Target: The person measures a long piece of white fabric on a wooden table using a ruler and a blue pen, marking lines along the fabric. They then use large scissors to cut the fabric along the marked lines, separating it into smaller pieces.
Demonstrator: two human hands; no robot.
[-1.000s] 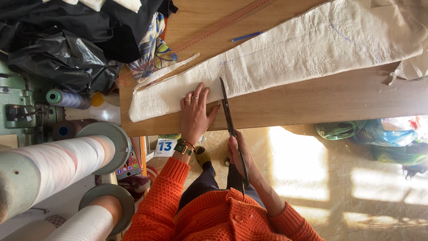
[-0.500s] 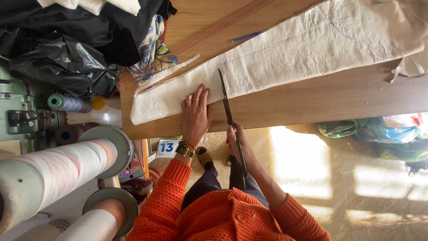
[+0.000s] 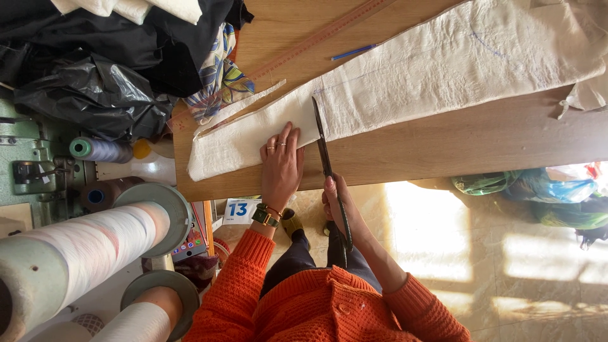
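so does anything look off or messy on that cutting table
One thing: the cream fabric hangs over the table edge at the far right, its corner drooping. Otherwise the scissors cut cleanly beside the left hand.

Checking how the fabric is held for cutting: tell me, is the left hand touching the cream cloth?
Touching. The head view shows the left hand pressed flat, fingers spread, on the cream cloth beside the scissors held by the right hand.
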